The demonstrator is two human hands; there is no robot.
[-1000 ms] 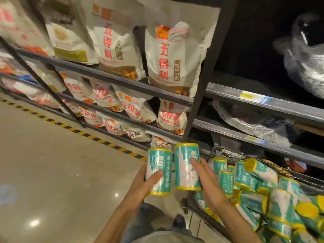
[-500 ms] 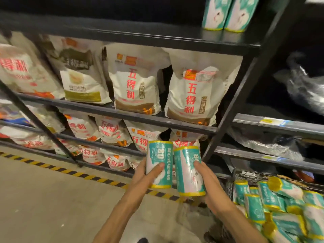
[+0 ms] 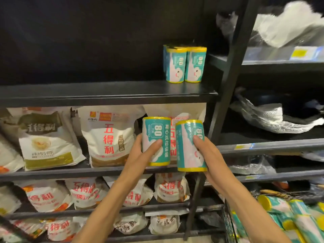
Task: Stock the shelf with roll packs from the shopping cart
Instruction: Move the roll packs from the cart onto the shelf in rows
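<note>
My left hand [image 3: 143, 155] grips one teal roll pack with yellow ends [image 3: 157, 135], held upright. My right hand [image 3: 208, 155] grips a second teal roll pack [image 3: 188, 148], upright and just to the right of the first. Both packs hang in front of the flour bags, below the black upper shelf [image 3: 105, 92]. On that shelf, at its right end, stand teal roll packs [image 3: 185, 64] side by side, with at least one more behind them. The shopping cart [image 3: 284, 218] at the lower right holds several more roll packs.
White flour bags [image 3: 108, 135] fill the shelves below the upper shelf. A black upright post [image 3: 229, 81] splits the shelving. Crumpled clear plastic [image 3: 273, 118] lies on the right-hand shelves. The upper shelf's left part is bare and dark.
Both hands have risen with their roll packs, from beside the cart to in front of the flour bags. The view has tilted upward, bringing the upper shelf and its standing packs fully into sight.
</note>
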